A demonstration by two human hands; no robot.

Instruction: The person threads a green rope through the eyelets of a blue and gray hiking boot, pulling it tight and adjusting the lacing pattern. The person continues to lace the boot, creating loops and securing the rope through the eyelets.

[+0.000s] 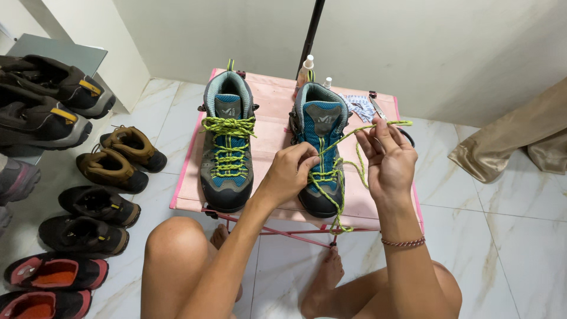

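Two grey-and-blue hiking boots with yellow-green laces stand on a small pink folding table [271,124]. The left boot [228,147] is fully laced. On the right boot [321,153] the lace [348,134] hangs loose. My left hand [289,173] pinches the lace at the boot's middle eyelets. My right hand [387,158] holds the lace's free end, pulled taut up and to the right of the boot. A thin bracelet [403,242] sits on my right wrist. My bare knees and feet show below the table.
Several pairs of shoes line the floor at the left [112,162], with more on a shelf [50,88]. A spray bottle [305,70], small packets [358,106] and scissors [378,109] lie at the table's back. Beige fabric [514,142] sits on the right floor. A black pole [311,29] rises behind.
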